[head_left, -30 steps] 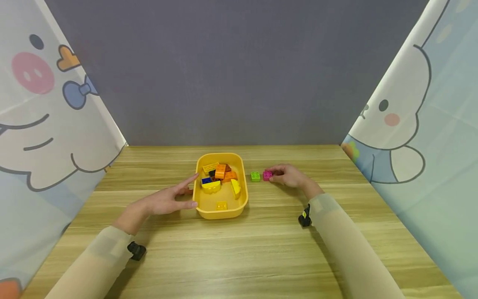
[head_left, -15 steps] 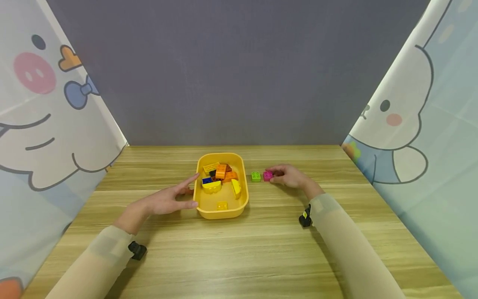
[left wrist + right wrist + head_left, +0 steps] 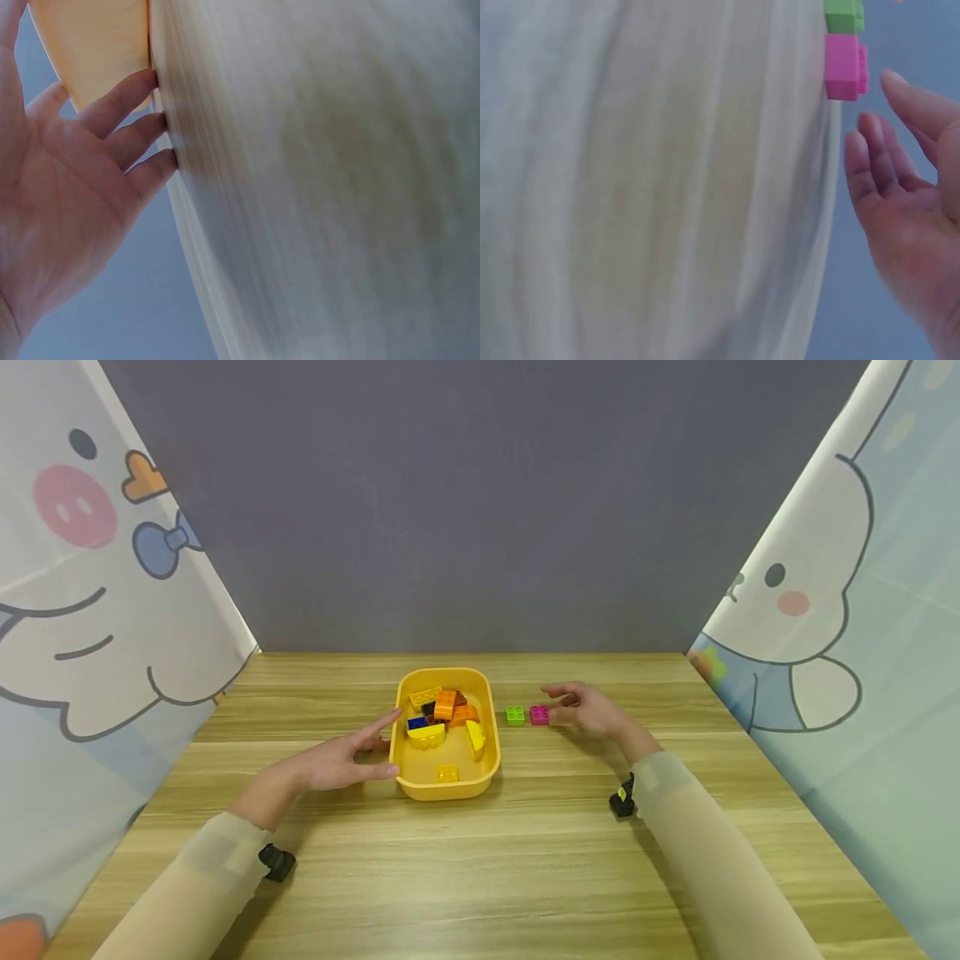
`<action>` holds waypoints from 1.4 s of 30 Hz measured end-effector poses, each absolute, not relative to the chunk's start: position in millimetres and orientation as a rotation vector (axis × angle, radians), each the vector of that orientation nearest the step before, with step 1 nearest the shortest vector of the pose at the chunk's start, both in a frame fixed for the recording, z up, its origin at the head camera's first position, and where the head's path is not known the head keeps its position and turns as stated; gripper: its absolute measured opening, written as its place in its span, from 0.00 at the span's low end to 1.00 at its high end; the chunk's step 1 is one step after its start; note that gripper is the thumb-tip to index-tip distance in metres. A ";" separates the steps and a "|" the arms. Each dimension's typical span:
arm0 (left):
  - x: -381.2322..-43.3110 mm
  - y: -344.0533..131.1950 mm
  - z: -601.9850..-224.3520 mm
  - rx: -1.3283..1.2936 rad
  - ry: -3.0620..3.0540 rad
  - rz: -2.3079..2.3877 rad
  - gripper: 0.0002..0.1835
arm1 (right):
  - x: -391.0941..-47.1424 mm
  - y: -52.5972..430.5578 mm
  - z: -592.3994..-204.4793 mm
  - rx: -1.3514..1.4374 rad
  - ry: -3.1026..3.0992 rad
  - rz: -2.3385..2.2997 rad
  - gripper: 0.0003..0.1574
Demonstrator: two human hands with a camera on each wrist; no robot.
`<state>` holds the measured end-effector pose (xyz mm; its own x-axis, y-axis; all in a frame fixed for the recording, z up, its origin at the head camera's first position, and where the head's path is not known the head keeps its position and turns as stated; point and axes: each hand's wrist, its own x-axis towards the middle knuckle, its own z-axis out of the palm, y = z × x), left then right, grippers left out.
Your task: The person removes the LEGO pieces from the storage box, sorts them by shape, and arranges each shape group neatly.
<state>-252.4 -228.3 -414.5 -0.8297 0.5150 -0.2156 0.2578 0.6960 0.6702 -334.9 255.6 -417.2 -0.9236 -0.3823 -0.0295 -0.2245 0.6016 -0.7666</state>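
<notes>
A yellow plastic box (image 3: 446,791) stands on the table with several toy building bricks inside. My left hand (image 3: 337,762) is at its left side, thumb and fingers spread, fingertips right at the rim. In the left wrist view, the fingers (image 3: 124,105) are loosely extended beside the box wall (image 3: 97,45). To the right of the box, a green brick (image 3: 514,716) and a pink brick (image 3: 539,715) sit side by side, studs up. My right hand (image 3: 588,710) is just right of the pink brick, thumb and fingers parted, holding nothing; the right wrist view shows a gap between them.
Inside the box are orange bricks (image 3: 445,705), a blue brick (image 3: 417,723), a curved yellow brick (image 3: 427,737) and a small yellow brick (image 3: 447,773). A dark grey panel (image 3: 480,510) rises behind the wooden table (image 3: 465,885). Printed cloth walls flank both sides.
My right hand has let go of the pink brick and drawn slightly to the right, its fingers spreading. The pink brick stays beside the green one. My left hand has stayed at the box.
</notes>
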 end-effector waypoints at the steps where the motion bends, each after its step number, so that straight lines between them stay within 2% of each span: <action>1: -252.4 -228.2 -414.4 0.600 2.520 0.908 0.56 | -334.3 256.0 -415.4 -0.512 2.651 -1.239 0.35; 7: -251.1 -227.8 -412.7 0.595 2.523 0.906 0.56 | -326.3 245.7 -400.1 -0.572 2.700 -1.298 0.28; 13: -250.3 -227.9 -412.8 0.594 2.518 0.915 0.56 | -320.0 211.4 -391.9 -0.676 2.673 -1.346 0.24; 30: -251.1 -228.4 -413.5 0.560 2.514 0.901 0.55 | -313.8 98.9 -384.6 -0.987 2.525 -1.252 0.22; 42: -249.4 -229.0 -413.3 0.572 2.524 0.888 0.55 | -321.1 70.4 -398.4 -1.036 2.498 -1.094 0.18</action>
<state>-249.4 -229.0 -413.3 -0.8349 0.4982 -0.2338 0.2422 0.7141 0.6568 -321.1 70.4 -398.4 -0.7259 -0.6840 0.0724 -0.5169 0.4730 -0.7135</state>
